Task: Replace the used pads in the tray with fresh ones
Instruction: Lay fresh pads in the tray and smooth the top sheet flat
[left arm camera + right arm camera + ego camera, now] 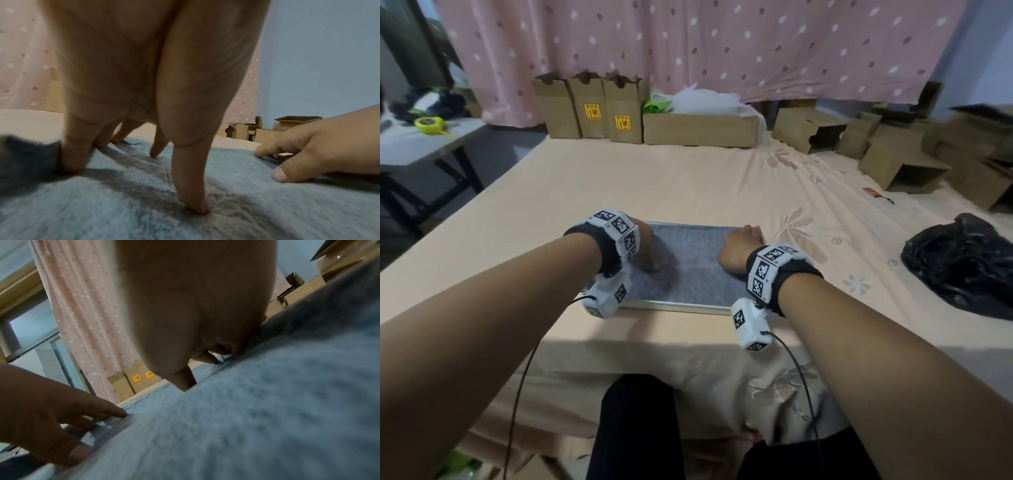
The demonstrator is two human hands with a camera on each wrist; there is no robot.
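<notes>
The left hand (645, 248) stands with straight, spread fingertips (193, 206) pressing the grey pad (688, 263), which lies in the tray (674, 306) on the bed (654, 178). The right hand (739, 248) works the pad's far right corner, fingers bent down at the tray edge; whether they pinch the pad I cannot tell. To do this well, press flat from the middle outward, seating all 4 corners inside the rim.

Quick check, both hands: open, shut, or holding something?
Left hand: open, straight fingers pressing down on the grey pad.
Right hand: fingers at the pad's far right corner; grip cannot be told.
</notes>
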